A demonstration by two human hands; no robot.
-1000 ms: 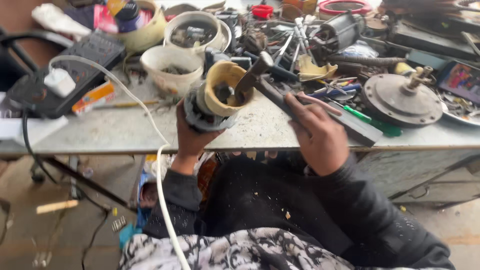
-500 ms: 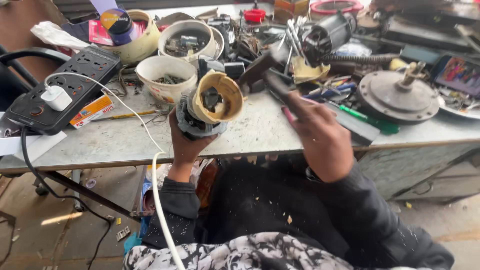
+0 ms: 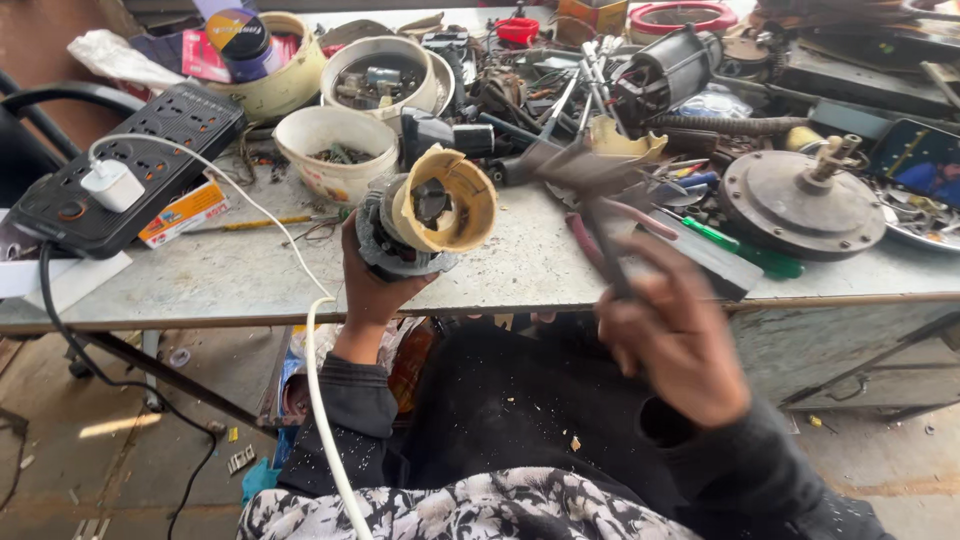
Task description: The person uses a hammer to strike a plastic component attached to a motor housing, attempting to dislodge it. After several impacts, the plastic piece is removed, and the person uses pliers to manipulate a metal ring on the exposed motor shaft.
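Note:
My left hand (image 3: pixel 372 285) grips a cylindrical motor part (image 3: pixel 428 215) from below, over the table's front edge. The part has a grey wound body and a cracked cream plastic collar whose open end faces me. My right hand (image 3: pixel 678 345) is to its right, in front of the table edge, closed around the handle of a hammer (image 3: pixel 590 175). The hammer is motion-blurred. Its head sits level with the part, a short gap to the part's right and not touching it.
On the worn metal table (image 3: pixel 230 275) lie a black power strip (image 3: pixel 150 140) with a white plug (image 3: pixel 112 185), white bowls (image 3: pixel 335 150) of small parts, a round metal disc with a shaft (image 3: pixel 805 200), a green screwdriver (image 3: pixel 745 250) and many tools. A white cable (image 3: pixel 322 420) hangs past my left arm.
The hammer head was against the motor part a second ago; it has swung away to the right, and my right hand has dropped toward me. My left hand keeps holding the part.

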